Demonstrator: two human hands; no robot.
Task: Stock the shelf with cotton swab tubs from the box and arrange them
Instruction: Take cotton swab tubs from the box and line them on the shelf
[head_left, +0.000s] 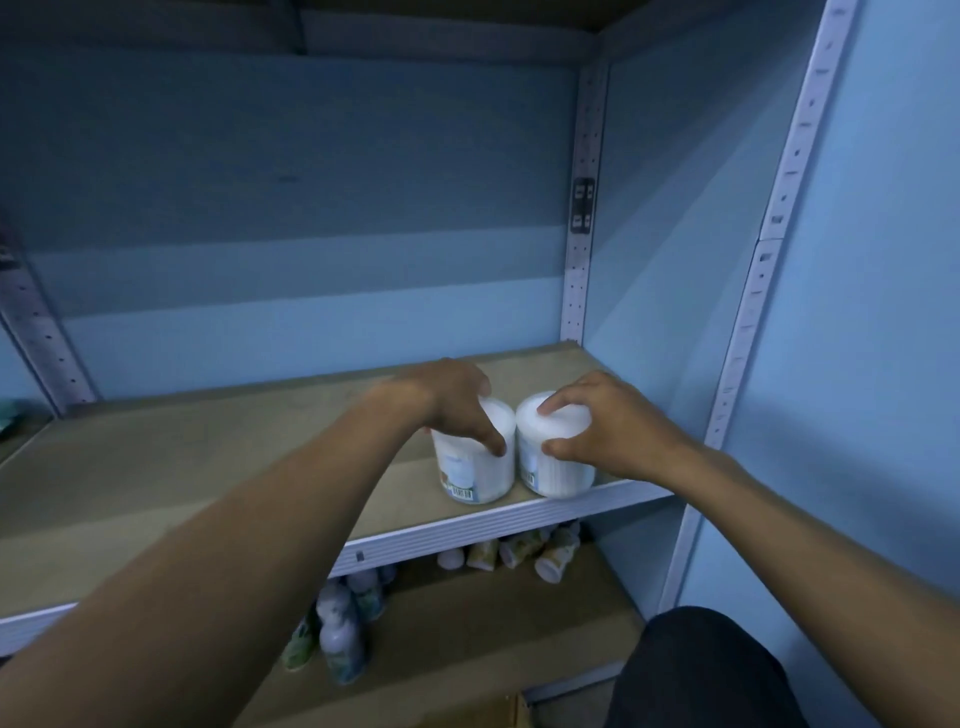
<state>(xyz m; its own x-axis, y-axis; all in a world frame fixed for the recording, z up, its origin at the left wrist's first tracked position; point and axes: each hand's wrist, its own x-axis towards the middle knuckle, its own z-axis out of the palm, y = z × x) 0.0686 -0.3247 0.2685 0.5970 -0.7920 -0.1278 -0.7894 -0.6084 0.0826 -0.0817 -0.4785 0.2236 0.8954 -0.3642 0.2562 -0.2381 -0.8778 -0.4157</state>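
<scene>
Here left hand (457, 400) grips left tub (475, 467), right hand (602, 426) grips right tub (556, 457), fingers curled over lids

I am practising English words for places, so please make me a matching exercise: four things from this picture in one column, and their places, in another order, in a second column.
Things:
1. left tub
2. right tub
3. small bottles
4. dark trouser leg

Places:
A. on the lower shelf, under the board with the tubs
B. at the bottom right of the picture, in front of the shelves
C. under the left hand, near the front edge of the shelf
D. under the right hand, closest to the right post

Pairs: 1-C, 2-D, 3-A, 4-B
</scene>
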